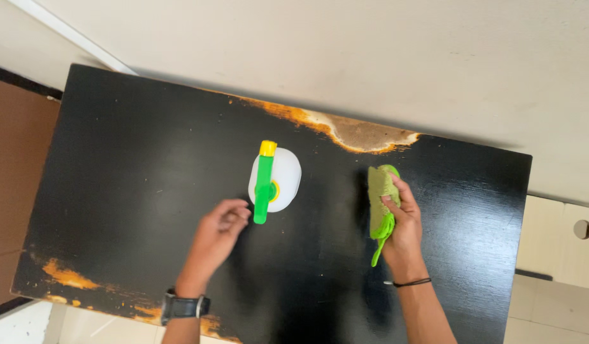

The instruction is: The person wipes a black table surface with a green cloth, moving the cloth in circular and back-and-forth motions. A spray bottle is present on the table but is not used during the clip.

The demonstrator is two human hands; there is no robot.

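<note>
Left hand (219,230), watch on wrist, near centre of black counter (135,159): fingers loosely curled, empty, just short of spray bottle (274,180) trigger. Bottle upright, centre counter, just beyond that hand. Right hand (404,226) grips green cloth (381,197), pressed on counter, right of bottle. Risk: careless knock topples bottle.

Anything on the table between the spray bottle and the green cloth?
Nothing: the head view shows only bare black table between the spray bottle and the green cloth under the right hand.

Spray bottle (275,180) on table (129,165); cloth (381,199) to its right.
</note>
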